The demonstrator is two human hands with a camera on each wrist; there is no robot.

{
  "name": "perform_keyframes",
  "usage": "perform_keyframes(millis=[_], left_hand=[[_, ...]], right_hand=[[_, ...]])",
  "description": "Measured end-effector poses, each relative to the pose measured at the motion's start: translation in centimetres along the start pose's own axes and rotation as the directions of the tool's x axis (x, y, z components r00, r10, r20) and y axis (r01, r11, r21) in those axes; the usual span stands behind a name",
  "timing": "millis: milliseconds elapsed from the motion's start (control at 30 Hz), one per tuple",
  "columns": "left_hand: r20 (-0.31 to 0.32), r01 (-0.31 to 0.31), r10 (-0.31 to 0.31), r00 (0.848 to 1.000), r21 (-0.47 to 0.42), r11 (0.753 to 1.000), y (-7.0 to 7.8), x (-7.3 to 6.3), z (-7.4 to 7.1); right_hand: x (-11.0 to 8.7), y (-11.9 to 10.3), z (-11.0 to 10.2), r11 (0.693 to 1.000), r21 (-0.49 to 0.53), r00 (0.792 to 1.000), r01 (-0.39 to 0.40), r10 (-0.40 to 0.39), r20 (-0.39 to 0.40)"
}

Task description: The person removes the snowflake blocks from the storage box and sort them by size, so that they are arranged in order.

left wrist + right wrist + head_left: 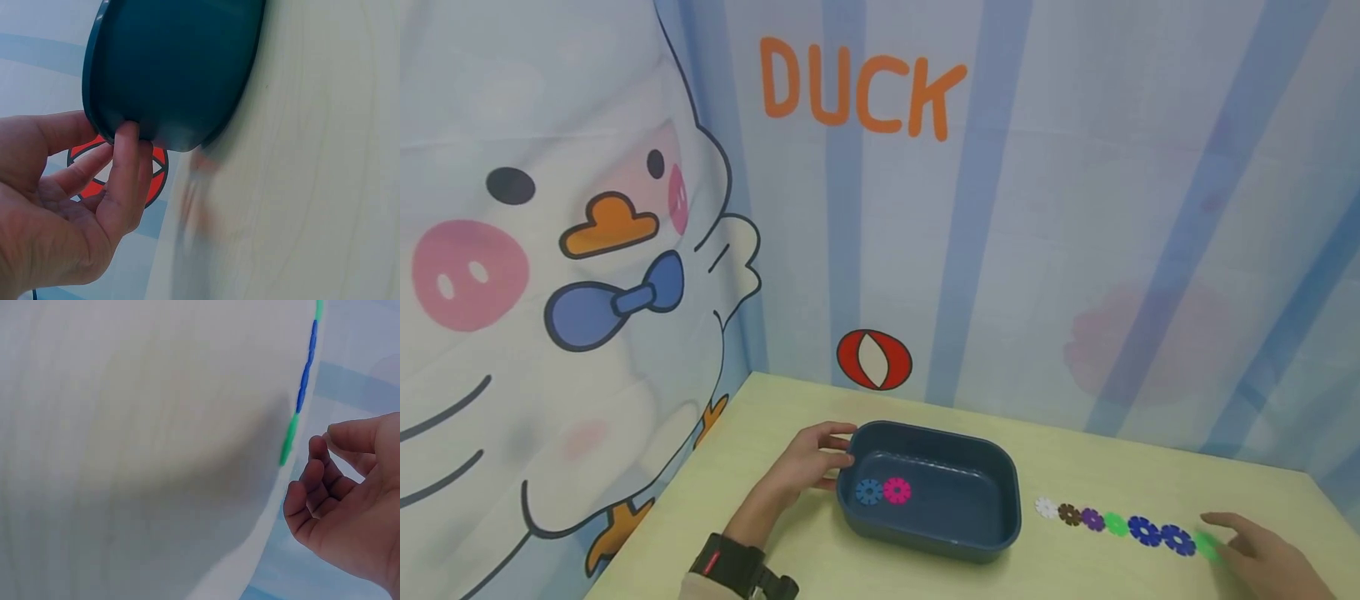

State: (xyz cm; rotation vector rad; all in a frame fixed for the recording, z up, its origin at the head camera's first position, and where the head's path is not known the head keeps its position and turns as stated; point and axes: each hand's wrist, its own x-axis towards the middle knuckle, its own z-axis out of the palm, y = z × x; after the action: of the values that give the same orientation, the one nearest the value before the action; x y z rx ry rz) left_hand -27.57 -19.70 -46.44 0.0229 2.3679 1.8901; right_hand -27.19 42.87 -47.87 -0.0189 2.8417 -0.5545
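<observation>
A dark blue tub [925,546] sits on the pale table [700,500]. The left hand [808,458] is at the left end of the tub. Its fingers are bent, and they hold the tub by its rim and outside wall. Inside the tub, near its left end, lie two flower pieces, one blue [870,485] and one pink [897,483], side by side and touching. To the right of the tub, seven more make a line on the table: a white one [1046,507] nearest the tub, then brown [1070,514], purple [1093,520], light green [1117,524], two dark blue [1178,540] and a last green one [1207,547], farthest from the tub. The right hand [1262,554] is by that last one. Its fingers are loosely bent, and I see nothing in them. So, as I judge it, two pieces are in the tub and seven are left out. I cannot tell if they are hooked together.
</observation>
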Motion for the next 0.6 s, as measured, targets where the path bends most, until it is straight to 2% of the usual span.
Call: perform_keyframes(millis=[200,333,467,567,600], left_hand=[[-0.001,-0.002,0.002,1.000,-0.010,1.000,0.2,-0.1,0.0],[-0.011,-0.011,0.011,1.000,0.002,1.000,0.2,-0.2,0.0],[-0.017,-0.020,0.020,1.000,0.009,1.000,0.0,-0.1,-0.1],[-0.012,-0.017,0.017,1.000,0.007,1.000,0.0,-0.1,0.0],[-0.011,-0.018,0.018,1.000,0.007,1.000,0.0,-0.1,0.0]], right_hand=[[-1.5,-5.0,-1.0,0.987,0.101,0.991,0.127,-0.123,-0.044],[-2.3,-8.1,-1.4,0.957,0.165,0.970,0.239,-0.227,-0.085],[-2.7,-9.8,-1.3,0.913,0.203,0.934,0.354,-0.335,-0.124],[-2.7,-10.5,-0.9,0.899,0.223,0.925,0.378,-0.357,-0.131],[-2.7,-10.7,-0.7,0.899,0.232,0.928,0.372,-0.351,-0.127]])
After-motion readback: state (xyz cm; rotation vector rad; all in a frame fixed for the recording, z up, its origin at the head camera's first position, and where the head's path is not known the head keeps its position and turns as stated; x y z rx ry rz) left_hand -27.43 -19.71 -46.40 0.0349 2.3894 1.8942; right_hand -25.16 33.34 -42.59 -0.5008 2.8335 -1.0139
